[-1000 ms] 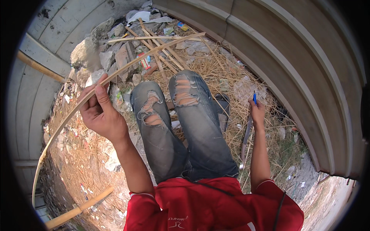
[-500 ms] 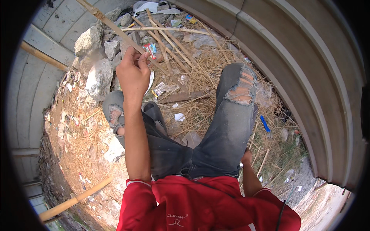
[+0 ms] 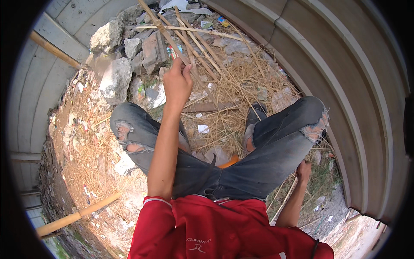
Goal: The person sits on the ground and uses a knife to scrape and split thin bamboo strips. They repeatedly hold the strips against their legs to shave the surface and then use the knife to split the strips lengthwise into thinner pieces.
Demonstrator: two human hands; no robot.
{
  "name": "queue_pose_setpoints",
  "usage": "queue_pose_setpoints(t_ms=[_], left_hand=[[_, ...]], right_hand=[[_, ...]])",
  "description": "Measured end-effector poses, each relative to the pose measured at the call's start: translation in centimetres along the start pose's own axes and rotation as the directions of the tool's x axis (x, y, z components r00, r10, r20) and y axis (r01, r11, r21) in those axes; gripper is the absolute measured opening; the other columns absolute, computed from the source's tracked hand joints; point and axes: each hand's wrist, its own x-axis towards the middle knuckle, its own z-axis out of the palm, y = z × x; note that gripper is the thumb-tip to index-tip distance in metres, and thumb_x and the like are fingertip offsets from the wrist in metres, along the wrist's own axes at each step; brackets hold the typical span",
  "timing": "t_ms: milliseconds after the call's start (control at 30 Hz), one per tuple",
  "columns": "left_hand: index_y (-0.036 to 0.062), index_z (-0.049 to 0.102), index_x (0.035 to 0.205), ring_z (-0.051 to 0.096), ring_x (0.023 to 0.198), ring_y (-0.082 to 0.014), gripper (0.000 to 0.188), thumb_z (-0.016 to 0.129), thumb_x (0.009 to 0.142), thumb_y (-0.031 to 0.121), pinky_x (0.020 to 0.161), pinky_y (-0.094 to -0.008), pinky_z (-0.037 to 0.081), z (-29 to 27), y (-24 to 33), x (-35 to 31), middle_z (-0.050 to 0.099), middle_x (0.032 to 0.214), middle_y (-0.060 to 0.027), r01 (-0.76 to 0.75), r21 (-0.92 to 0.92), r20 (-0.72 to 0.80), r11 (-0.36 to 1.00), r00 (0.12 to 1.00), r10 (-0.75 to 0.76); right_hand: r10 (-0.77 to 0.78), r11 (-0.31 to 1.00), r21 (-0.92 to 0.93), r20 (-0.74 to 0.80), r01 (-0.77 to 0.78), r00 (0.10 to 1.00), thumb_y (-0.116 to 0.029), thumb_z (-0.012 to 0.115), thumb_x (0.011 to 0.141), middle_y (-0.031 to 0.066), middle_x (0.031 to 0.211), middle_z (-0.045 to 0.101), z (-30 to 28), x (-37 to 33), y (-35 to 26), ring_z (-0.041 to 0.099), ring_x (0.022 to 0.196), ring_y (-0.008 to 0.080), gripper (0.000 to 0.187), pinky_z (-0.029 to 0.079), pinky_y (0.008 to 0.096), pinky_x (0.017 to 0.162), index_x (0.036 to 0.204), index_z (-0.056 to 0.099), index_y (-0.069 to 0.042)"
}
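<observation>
Left hand (image 3: 177, 85), nearly closed, pinches 1 bamboo strip (image 3: 167, 36) slanting past grey rubble (image 3: 116, 80); right hand (image 3: 304, 171) is partly hidden by the jeans (image 3: 280, 144), its opening and hold impossible to tell.

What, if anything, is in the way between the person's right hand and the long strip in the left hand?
The bent right leg is: the right hand is down by its outer side, partly hidden by it, while the long strip, pinched in the left hand, is ahead on its inner side.
</observation>
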Motion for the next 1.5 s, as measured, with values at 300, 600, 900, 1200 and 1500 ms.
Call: queue_pose_setpoints(t_ms=[300, 600, 900, 1200, 1500], left_hand=[[-0.0007, 0.06, 0.096, 0.072, 0.072, -0.0357, 0.008, 0.065, 0.092, 0.005, 0.062, -0.0415, 0.054, 1.8, 1.0, 1.2, 0.07, 0.076, -0.0193, -0.061, -0.035, 0.063, 0.998, 0.996, 0.063], [-0.0015, 0.061, 0.097, 0.071, 0.067, -0.0332, 0.009, 0.065, 0.091, 0.003, 0.061, -0.0385, 0.053, 3.0, 2.1, 1.0, 0.069, 0.073, -0.0187, -0.089, -0.052, 0.121, 0.995, 0.988, 0.095], [-0.0008, 0.063, 0.095, 0.073, 0.065, -0.0269, 0.006, 0.064, 0.09, 0.001, 0.06, -0.0347, 0.054, 2.2, -0.8, 1.0, 0.07, 0.072, -0.0158, -0.027, -0.071, 0.063, 0.997, 0.997, 0.031], [-0.0005, 0.064, 0.094, 0.068, 0.071, -0.0393, 0.009, 0.068, 0.086, 0.001, 0.062, -0.0442, 0.051, 4.0, 0.2, 0.7, 0.068, 0.077, -0.0212, -0.036, -0.041, 0.153, 0.999, 0.987, 0.042], [0.0001, 0.068, 0.094, 0.067, 0.075, -0.0399, 0.012, 0.069, 0.083, -0.002, 0.066, -0.0439, 0.051, 1.9, 1.7, -0.2, 0.067, 0.082, -0.0217, -0.187, -0.082, -0.021, 0.979, 0.982, 0.186]], right_hand=[[-0.298, 0.814, 0.397, -0.341, 0.424, 0.891, -0.038, 0.06, 0.101, -0.0006, 0.064, 0.047, -18.7, -11.4, -18.0, 0.046, 0.056, 0.0074, 0.039, 0.04, 0.0236, 0.055, 0.1, 0.064, 0.001], [-0.717, 0.514, 0.746, 0.105, 0.422, 0.689, -0.028, 0.058, 0.104, 0.0083, 0.073, 0.055, 1.4, -22.0, -25.9, 0.052, 0.056, 0.0142, 0.031, 0.044, 0.0297, 0.055, 0.114, 0.053, 0.001], [-0.663, 0.634, 0.739, 0.369, 0.228, 0.651, -0.026, 0.062, 0.101, -0.0009, 0.064, 0.051, 3.4, -22.8, -27.7, 0.047, 0.051, 0.0066, 0.026, 0.037, 0.0259, 0.046, 0.104, 0.059, -0.001], [-0.785, 0.615, 0.478, 0.298, 0.627, 0.543, -0.026, 0.059, 0.101, 0.0132, 0.074, 0.058, 8.9, -22.1, -20.5, 0.062, 0.073, 0.0283, 0.032, 0.05, 0.0423, 0.071, 0.113, 0.055, 0.003], [-0.354, 0.607, 0.439, 0.896, -0.663, 0.269, -0.031, 0.06, 0.103, -0.0032, 0.065, 0.045, 4.2, -21.8, -23.9, 0.042, 0.047, 0.0064, 0.024, 0.04, 0.0261, 0.046, 0.095, 0.053, -0.009]])
